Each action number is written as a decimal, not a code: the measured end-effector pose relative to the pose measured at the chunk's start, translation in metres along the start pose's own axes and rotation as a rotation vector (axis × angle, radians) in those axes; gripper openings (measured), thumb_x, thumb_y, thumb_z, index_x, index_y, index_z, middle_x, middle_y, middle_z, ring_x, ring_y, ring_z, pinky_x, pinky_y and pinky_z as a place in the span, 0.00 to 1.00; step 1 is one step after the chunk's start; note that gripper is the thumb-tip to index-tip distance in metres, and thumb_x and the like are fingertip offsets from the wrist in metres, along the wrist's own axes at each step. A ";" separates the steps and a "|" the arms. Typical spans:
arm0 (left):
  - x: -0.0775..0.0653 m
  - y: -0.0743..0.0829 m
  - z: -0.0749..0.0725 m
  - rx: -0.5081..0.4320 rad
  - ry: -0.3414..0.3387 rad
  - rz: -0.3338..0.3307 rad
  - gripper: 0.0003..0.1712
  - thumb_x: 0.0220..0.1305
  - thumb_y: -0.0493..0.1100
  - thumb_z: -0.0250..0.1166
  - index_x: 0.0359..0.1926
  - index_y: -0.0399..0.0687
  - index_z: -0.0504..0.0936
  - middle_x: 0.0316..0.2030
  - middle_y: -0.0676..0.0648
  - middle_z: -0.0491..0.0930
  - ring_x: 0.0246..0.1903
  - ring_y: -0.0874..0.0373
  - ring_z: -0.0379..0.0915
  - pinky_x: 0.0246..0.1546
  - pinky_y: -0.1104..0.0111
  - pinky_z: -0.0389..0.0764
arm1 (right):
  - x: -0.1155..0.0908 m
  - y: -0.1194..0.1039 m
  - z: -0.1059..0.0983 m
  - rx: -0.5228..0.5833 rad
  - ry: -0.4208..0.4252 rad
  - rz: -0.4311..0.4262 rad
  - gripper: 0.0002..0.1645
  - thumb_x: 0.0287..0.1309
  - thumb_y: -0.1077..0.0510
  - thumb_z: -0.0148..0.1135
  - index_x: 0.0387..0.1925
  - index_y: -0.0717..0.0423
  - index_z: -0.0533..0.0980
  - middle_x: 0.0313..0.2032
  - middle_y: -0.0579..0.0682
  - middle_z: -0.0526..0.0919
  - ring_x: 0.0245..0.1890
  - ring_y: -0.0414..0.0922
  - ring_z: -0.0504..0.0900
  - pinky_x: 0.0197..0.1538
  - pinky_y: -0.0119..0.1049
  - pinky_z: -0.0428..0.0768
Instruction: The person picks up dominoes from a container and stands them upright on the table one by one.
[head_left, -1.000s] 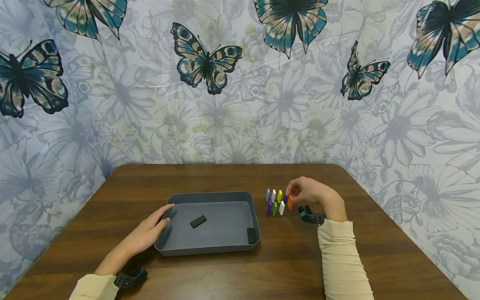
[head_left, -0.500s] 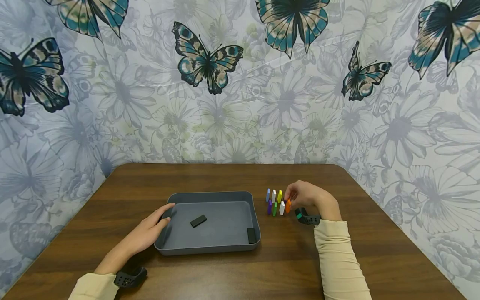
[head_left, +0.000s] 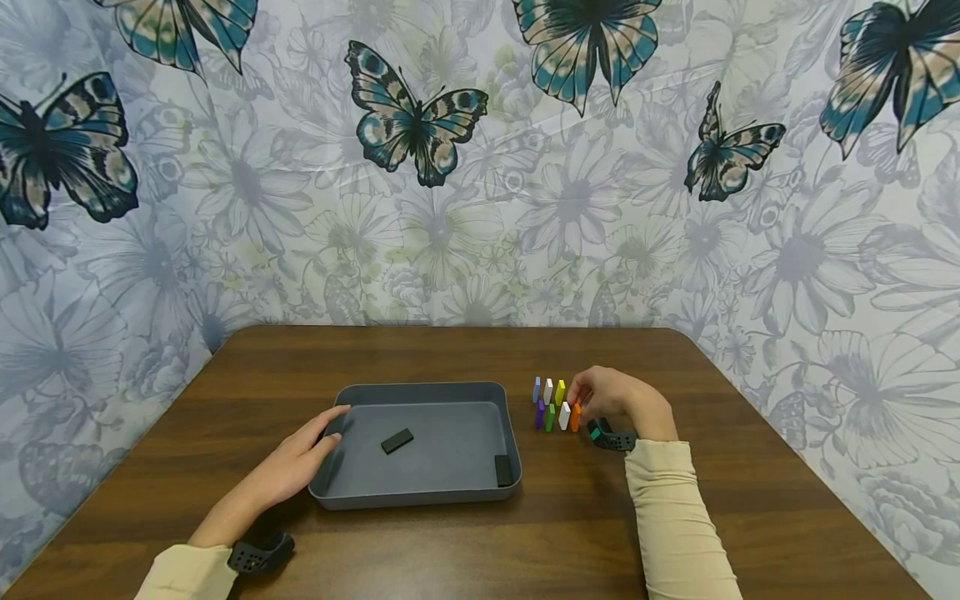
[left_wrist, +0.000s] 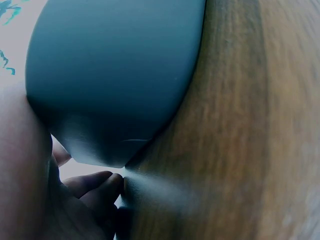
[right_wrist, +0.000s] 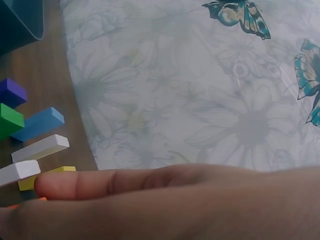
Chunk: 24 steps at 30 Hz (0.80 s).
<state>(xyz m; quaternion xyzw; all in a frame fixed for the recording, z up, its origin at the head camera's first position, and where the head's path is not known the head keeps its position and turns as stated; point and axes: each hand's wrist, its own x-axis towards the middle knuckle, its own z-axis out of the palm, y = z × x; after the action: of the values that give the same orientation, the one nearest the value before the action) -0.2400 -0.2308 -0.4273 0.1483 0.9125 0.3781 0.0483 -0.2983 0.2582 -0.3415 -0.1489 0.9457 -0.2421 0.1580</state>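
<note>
My right hand (head_left: 618, 396) pinches a small upright orange block (head_left: 576, 417) at the right end of the front row. Left of it in that row stand a white block (head_left: 564, 416), a green block (head_left: 550, 417) and a purple block (head_left: 539, 415). Behind them are a blue block (head_left: 536, 389), a white block (head_left: 548, 391) and a yellow block (head_left: 559, 392); the yellow one is partly covered by my finger in the right wrist view. Relaxed fingers of my left hand (head_left: 288, 467) rest over the left rim of a grey tray (head_left: 412, 500).
Inside the tray lie a dark block (head_left: 397, 442) near the middle and another dark block (head_left: 503, 471) by the right wall. The wooden table (head_left: 450, 558) ends at a butterfly-patterned wall cloth (head_left: 480, 208). Black bands circle both wrists.
My right hand has moved slightly left and toward me, bringing the orange block beside the front white block. The left hand and the tray have stayed in place.
</note>
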 end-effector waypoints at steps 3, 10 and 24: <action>0.000 0.000 0.000 -0.002 -0.002 0.000 0.33 0.83 0.51 0.47 0.81 0.48 0.54 0.79 0.33 0.52 0.76 0.30 0.51 0.68 0.33 0.62 | -0.002 -0.002 -0.002 -0.006 0.003 0.001 0.13 0.54 0.70 0.74 0.41 0.60 0.81 0.41 0.51 0.84 0.43 0.45 0.82 0.51 0.43 0.83; 0.001 -0.002 0.000 -0.010 -0.002 0.006 0.33 0.83 0.51 0.47 0.81 0.48 0.54 0.79 0.33 0.52 0.76 0.30 0.51 0.67 0.33 0.62 | -0.011 -0.010 -0.011 -0.037 0.073 -0.019 0.16 0.55 0.66 0.73 0.47 0.61 0.81 0.46 0.57 0.85 0.45 0.48 0.84 0.51 0.45 0.84; -0.001 0.000 0.000 -0.004 0.000 0.005 0.33 0.83 0.52 0.47 0.81 0.48 0.54 0.79 0.33 0.53 0.76 0.30 0.52 0.67 0.33 0.62 | -0.008 -0.052 -0.007 -0.074 0.196 -0.305 0.15 0.67 0.63 0.66 0.54 0.58 0.81 0.48 0.52 0.87 0.50 0.50 0.86 0.55 0.48 0.83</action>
<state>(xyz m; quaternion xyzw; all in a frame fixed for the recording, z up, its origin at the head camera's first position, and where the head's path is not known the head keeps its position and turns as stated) -0.2394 -0.2315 -0.4272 0.1502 0.9114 0.3803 0.0476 -0.2831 0.2203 -0.3080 -0.2721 0.9312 -0.2417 0.0210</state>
